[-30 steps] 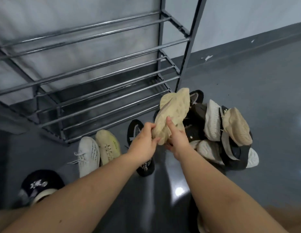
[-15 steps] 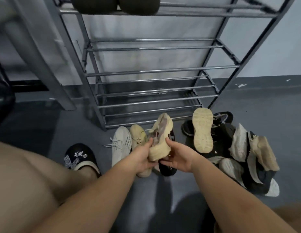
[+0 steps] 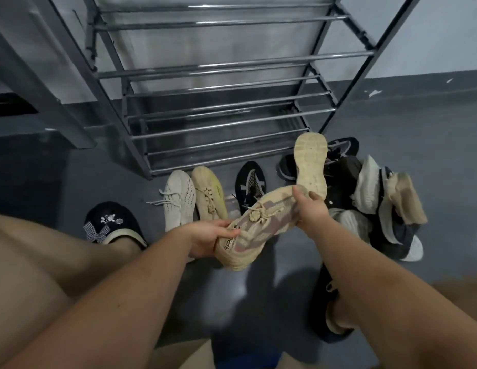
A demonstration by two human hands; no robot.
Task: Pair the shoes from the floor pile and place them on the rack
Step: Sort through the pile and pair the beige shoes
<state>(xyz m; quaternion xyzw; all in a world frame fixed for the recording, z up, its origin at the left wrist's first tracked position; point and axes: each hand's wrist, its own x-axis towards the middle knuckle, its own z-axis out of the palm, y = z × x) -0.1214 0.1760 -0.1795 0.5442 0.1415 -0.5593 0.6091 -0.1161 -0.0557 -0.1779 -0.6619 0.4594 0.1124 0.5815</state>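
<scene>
Before the rack point(image 3: 226, 123), both hands — left point(image 3: 208, 237), right point(image 3: 310, 209) — grip a beige sneaker point(image 3: 258, 225).

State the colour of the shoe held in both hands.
Beige shoe with pinkish-grey stripes; head view.

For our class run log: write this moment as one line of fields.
left hand: grips beige sneaker heel | right hand: grips its toe | shoe held above floor | rack shelves in view: bare
</scene>
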